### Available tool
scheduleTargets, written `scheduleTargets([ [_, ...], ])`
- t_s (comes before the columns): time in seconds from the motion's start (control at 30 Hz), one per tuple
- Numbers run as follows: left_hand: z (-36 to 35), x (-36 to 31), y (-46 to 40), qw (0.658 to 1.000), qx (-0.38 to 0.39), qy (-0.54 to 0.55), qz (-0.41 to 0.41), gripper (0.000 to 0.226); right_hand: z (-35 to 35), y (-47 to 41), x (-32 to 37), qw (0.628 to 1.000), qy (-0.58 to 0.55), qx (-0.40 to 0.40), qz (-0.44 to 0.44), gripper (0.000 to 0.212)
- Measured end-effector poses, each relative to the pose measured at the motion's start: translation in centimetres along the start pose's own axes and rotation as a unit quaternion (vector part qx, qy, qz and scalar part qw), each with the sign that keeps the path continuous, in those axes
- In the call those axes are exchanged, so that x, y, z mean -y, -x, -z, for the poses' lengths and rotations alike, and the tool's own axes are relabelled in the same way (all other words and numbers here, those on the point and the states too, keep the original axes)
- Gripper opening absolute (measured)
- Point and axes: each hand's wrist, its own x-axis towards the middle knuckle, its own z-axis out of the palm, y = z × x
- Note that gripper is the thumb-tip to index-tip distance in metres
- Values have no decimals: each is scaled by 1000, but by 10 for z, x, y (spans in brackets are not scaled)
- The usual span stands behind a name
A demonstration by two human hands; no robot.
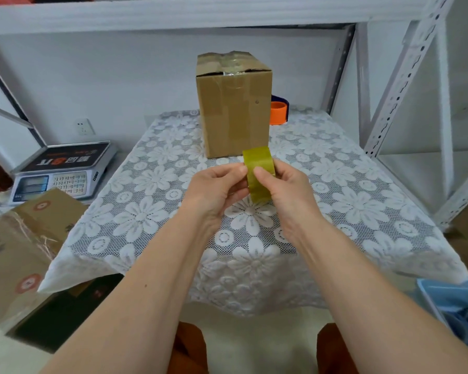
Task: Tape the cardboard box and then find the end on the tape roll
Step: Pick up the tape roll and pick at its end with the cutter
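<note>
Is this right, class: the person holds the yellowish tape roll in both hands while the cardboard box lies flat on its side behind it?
Not quite. In the head view both the left hand and right hand do hold the tape roll, but the cardboard box stands upright on the table.

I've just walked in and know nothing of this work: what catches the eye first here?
First, the two hands, left hand and right hand, holding a yellowish tape roll above the flowered lace tablecloth. Behind them stands a taped cardboard box, with an orange object peeking out on its right.
</note>
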Motion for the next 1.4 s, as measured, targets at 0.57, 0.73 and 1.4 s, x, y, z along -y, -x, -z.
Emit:
scheduleTargets([
  [0.57, 0, 1, 2, 996, 49, -54, -50, 30, -2, -8, -4, 999, -12, -32, -20, 22],
  [0.73, -1, -1, 5, 995, 41, -68, -56, 24, -3, -7, -3, 998, -52, -31, -27, 23],
  [1.4, -5, 2, 5, 990, 25, -118, -78, 33, -5, -3, -2, 998, 0, -67, 2, 24],
])
